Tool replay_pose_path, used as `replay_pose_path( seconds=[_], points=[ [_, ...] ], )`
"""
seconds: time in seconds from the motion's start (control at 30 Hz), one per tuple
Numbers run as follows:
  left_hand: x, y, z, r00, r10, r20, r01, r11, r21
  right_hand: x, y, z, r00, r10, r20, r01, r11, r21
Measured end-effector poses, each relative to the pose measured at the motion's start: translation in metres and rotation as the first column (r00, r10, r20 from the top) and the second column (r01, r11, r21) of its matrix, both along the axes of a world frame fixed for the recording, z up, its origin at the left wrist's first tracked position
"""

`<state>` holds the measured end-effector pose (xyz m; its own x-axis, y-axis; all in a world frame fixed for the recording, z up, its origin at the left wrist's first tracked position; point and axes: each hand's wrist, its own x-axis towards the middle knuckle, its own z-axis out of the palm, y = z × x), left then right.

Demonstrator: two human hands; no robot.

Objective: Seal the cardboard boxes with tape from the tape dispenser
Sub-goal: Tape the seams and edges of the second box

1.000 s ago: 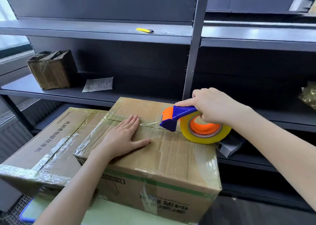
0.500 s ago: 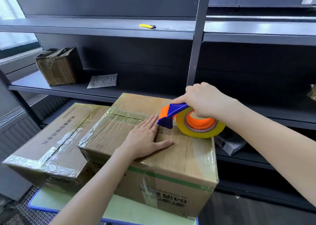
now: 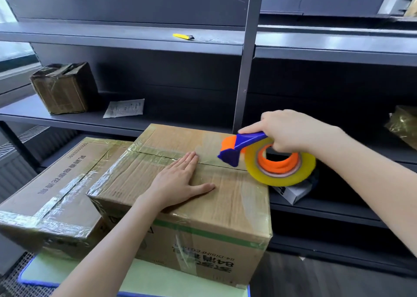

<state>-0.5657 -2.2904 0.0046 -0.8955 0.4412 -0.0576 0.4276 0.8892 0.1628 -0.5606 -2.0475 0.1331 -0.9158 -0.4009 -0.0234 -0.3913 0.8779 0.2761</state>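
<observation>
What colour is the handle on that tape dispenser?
Blue, with orange parts, on the tape dispenser in the head view.

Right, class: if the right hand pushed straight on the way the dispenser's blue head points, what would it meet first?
Probably the left hand, whose fingertips lie flat at the cardboard box seam. The tape dispenser in the right hand aims left along it; its height is unclear.

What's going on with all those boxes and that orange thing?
A person is taping a cardboard box shut. Their left hand lies flat on top of it. Their right hand grips a blue and orange tape dispenser at the right end of the top seam. Shiny clear tape shows along that seam. Another taped box sits right beside it on the left.
</observation>
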Motion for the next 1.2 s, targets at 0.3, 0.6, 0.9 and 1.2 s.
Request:
replay_pose_path(
  seconds=[0.3,0.6,0.9,1.2],
  points=[
    [0.005,0.021,0.013,1.000,-0.010,0.015,0.011,0.997,-0.073,0.020,0.039,-0.026,0.997,-0.075,-0.033,0.076,0.997,0.016],
    [0.025,0.087,0.000,0.996,-0.074,-0.054,0.073,0.997,-0.004,0.017,0.036,-0.027,0.995,-0.027,-0.099,0.034,0.997,0.068],
    [0.008,0.063,0.001,0.995,-0.098,-0.031,0.098,0.995,-0.029,0.012,0.022,-0.029,0.990,0.014,-0.137,-0.006,0.998,0.060],
    [0.004,0.056,0.003,0.997,-0.077,-0.021,0.076,0.996,-0.035,0.007,0.051,-0.041,0.998,-0.067,0.013,0.068,0.988,-0.137]
  ],
)
